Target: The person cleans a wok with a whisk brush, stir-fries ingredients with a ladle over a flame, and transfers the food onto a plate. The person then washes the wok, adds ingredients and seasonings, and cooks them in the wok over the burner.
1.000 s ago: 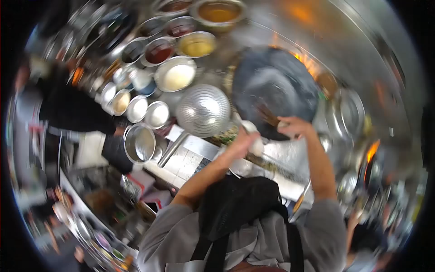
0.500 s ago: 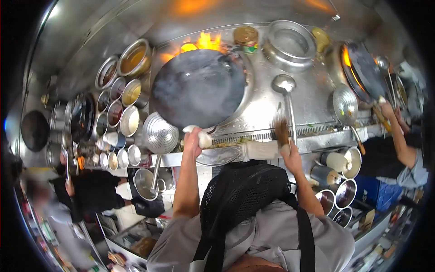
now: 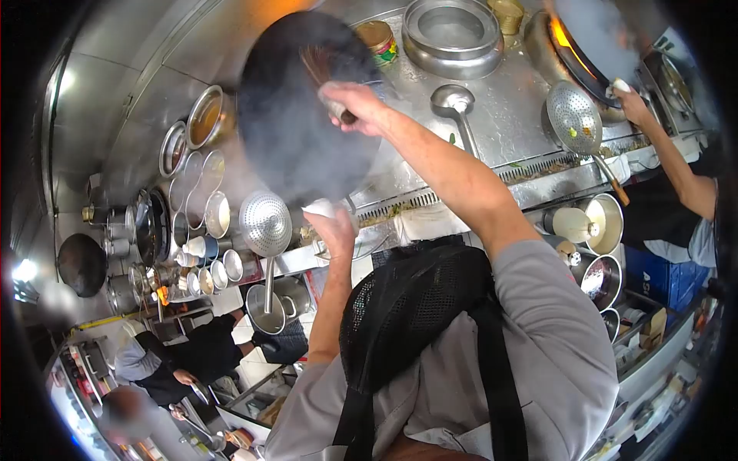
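My left hand (image 3: 335,227) is closed around a white cloth (image 3: 321,207) at the near edge of a large dark wok (image 3: 269,100). Steam or smoke hides much of the wok's inside. In my right hand (image 3: 357,106) is a bamboo wok brush (image 3: 314,64), gripped by its wrapped handle, with the bristles over the wok. A steel ladle (image 3: 453,100) lies on the metal counter, to the right of my right forearm. Left of my left hand, a perforated skimmer (image 3: 265,223) rests with its handle pointing toward me.
Seasoning pots (image 3: 217,214) crowd the left side, beside a pan of brown liquid (image 3: 206,117). A large steel pot (image 3: 452,38) stands at the back. At right, a co-worker's hand (image 3: 632,106) holds a flaming wok; another skimmer (image 3: 574,119) lies nearby. Another person (image 3: 165,353) is at lower left.
My right hand has lifted the brush from the counter's front edge and brought it left over the wok. The wok is tilted up and steamier; the flames behind it no longer show.
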The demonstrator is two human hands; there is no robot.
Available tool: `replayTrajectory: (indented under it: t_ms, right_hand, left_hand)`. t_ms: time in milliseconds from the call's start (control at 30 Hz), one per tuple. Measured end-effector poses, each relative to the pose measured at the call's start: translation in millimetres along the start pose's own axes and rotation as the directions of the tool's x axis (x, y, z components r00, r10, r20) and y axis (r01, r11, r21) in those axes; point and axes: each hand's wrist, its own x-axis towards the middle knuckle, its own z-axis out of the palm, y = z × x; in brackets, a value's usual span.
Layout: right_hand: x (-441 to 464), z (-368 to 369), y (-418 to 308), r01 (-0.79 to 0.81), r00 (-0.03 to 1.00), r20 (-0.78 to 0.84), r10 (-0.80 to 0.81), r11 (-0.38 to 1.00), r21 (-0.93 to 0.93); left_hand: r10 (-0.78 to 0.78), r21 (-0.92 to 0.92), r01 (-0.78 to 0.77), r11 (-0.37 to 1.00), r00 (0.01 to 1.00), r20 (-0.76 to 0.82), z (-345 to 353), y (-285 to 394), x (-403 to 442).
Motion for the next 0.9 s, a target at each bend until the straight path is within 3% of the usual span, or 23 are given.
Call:
replayTrajectory:
  t_ms: [133, 167, 233, 300, 333, 367, 400, 433, 467, 500, 533, 600, 667, 733, 767, 833, 900]
  right_hand:
    - [-54, 8, -19, 0.133, 0.99, 0.024, -0.141, 0.971, 0.2]
    - [-65, -2, -21, 0.144, 0.981, 0.088, -0.17, 0.958, 0.248]
    - [-83, 6, -26, 0.151, 0.986, 0.02, -0.166, 0.939, 0.31]
    - [-83, 31, 3, 0.273, 0.959, -0.098, -0.266, 0.96, 0.062]
    - [-77, 42, 33, 0.332, 0.928, -0.11, -0.357, 0.923, -0.194]
    - [-73, 43, 64, 0.36, 0.917, 0.033, -0.398, 0.788, -0.5]
    - [-65, 24, 94, 0.32, 0.936, 0.175, -0.305, 0.529, -0.786]
    - [-57, 5, 123, 0.347, 0.928, 0.312, -0.204, 0.168, -0.923]
    - [-52, -22, 121, 0.234, 0.971, 0.23, 0.059, -0.084, -0.969]
    - [-19, -67, 127, 0.0, 0.985, -0.049, 0.163, -0.287, -0.958]
    - [-3, -112, 113, -0.104, 0.992, -0.074, -0.098, -0.36, -0.927]
    - [13, -137, 44, -0.165, 0.964, -0.074, -0.255, -0.357, -0.92]
    - [1, -103, 5, -0.269, 0.885, -0.141, -0.445, -0.239, -0.933]
    - [-38, -79, 13, -0.05, 0.717, 0.038, -0.696, -0.105, -0.993]
    - [-70, -65, 23, 0.032, 0.699, 0.049, -0.713, -0.037, -0.999]
    - [-134, -70, 74, 0.017, 0.666, 0.104, -0.739, -0.124, -0.992]
    - [-202, -102, 150, -0.293, 0.757, -0.202, -0.621, -0.046, -0.955]
  left_hand:
    - [0.276, 0.159, -0.293, 0.943, 0.954, 0.119, -9, -16, 4]
    - [0.301, 0.154, -0.325, 0.933, 0.941, 0.155, -12, -13, 11]
    - [0.333, 0.146, -0.375, 0.915, 0.909, 0.249, -23, 3, 16]
    - [0.293, 0.103, -0.321, 0.941, 0.929, 0.225, -22, -9, 23]
    - [0.285, 0.081, -0.305, 0.949, 0.938, 0.197, -15, -20, 28]
    - [0.279, 0.058, -0.292, 0.955, 0.945, 0.173, -12, -26, 34]
    - [0.351, 0.006, -0.354, 0.935, 0.929, 0.119, -17, -14, 42]
    - [0.257, 0.026, -0.262, 0.965, 0.957, 0.136, -20, -27, 47]
    - [0.201, -0.048, -0.196, 0.979, 0.971, 0.13, -27, -34, 55]
    - [0.14, -0.125, -0.124, 0.984, 0.982, 0.126, -32, -41, 63]
    - [0.076, -0.212, -0.052, 0.976, 0.992, 0.105, -31, -57, 68]
    - [-0.15, -0.325, 0.204, 0.924, 0.972, 0.184, -24, -85, 76]
    - [-0.336, -0.446, 0.465, 0.765, 0.878, 0.341, -19, -108, 87]
    - [-0.457, -0.491, 0.634, 0.597, 0.772, 0.441, -17, -118, 91]
    - [-0.502, -0.511, 0.701, 0.497, 0.713, 0.49, -15, -120, 93]
    - [-0.467, -0.48, 0.641, 0.6, 0.767, 0.44, -23, -96, 83]
    - [-0.396, -0.473, 0.514, 0.716, 0.856, 0.332, -16, -99, 80]
